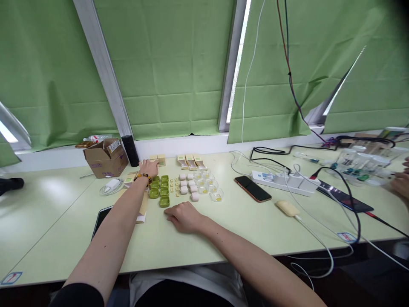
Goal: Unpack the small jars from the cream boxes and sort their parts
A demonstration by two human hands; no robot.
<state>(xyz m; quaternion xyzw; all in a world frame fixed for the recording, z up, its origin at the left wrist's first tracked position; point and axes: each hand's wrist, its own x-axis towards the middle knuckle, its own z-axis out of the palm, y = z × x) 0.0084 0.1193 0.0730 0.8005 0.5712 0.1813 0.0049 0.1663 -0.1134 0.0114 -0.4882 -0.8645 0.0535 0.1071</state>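
My left hand [150, 167], with a bead bracelet at the wrist, reaches to the far side of the table beside kraft-paper packets [161, 163]. Its fingertips point away from me, so their grip is hidden. Just below it stand two columns of small green square trays [164, 201]. My right hand [183, 216] rests on the table near the closest tray, index finger stretched out and thumb apart, holding nothing. Right of the trays lie tiny yellow pieces [171, 185], then pale pink rounded pieces [194, 196] and clear plastic cups [217, 195] with yellow marks.
More packets [191, 161] lie behind the rows. On the left are a cardboard box [105, 160], a black cylinder [130, 151] and a coiled white cable [110, 186]. To the right lie a phone [253, 189], a power strip [284, 181] and cables; another person's hand [401, 183] is beyond.
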